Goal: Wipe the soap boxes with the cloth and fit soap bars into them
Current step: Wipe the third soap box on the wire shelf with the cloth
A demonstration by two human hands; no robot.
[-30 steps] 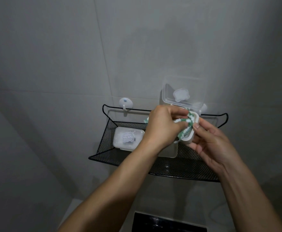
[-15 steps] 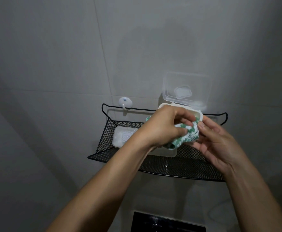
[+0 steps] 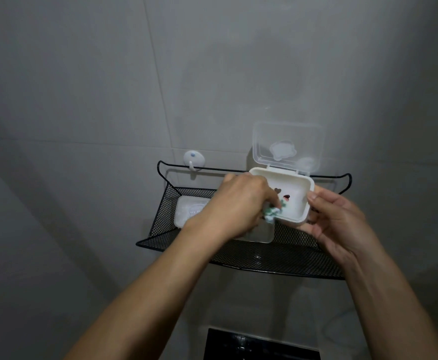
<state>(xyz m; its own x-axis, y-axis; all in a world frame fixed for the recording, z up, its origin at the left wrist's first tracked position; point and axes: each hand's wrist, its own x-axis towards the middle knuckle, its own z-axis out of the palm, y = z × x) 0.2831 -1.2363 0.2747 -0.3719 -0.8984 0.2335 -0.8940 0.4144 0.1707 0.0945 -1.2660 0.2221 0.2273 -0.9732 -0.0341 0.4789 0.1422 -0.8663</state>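
A white soap box [image 3: 294,187] with its clear lid [image 3: 288,145] flipped up is held above the black mesh shelf [image 3: 264,255]. My right hand [image 3: 340,222] grips the box's right and front edge. My left hand [image 3: 241,203] holds a green and white cloth [image 3: 351,211] bunched against the box's front left corner. The box's floor shows small heart-shaped holes. A second soap box [image 3: 190,210] with a closed clear lid lies on the shelf's left side, partly behind my left wrist.
Another clear box [image 3: 260,233] lies on the shelf under my left hand. A white wall hook [image 3: 193,159] carries the shelf's left rail. Grey tiled wall rises behind. A dark panel [image 3: 262,345] sits below.
The box has tilted so its open inside faces me. My left hand with the cloth has slid from the box's middle down to its front left corner.
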